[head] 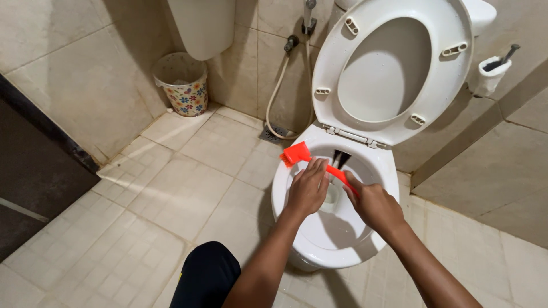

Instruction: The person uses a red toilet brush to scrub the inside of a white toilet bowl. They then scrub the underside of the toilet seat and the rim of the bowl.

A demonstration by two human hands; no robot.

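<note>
Bristles of an orange-red brush (297,154) rest on the back left part of the toilet bowl rim (279,194), the flat head tilted and sticking out over the edge just below the hinge of the raised seat. Its thin handle runs down and to the right across the open bowl. Both hands grip that handle: the left hand (308,188) is clenched around the stretch nearest the head, fingers curled over the top, and the right hand (374,205) is closed around the lower end, with a strip of orange showing between the two hands. Both forearms reach in from the bottom of the view, above the front of the bowl.

Inside the bowl, two dark streaks show on the back wall just past the handle, and the white basin below looks wet. The seat and lid (394,63) stand upright against the cistern. A toilet brush holder (491,74), white with a dark handle poking out, sits to the right of the lid against the wall. Left of the toilet, a spray hose (279,91) hangs down the tiled wall to a floor drain. Farther left, a small flower-patterned bin (184,84) stands in the corner on the beige tiled floor (171,199). A dark-clothed knee (208,274) shows at the bottom edge.
</note>
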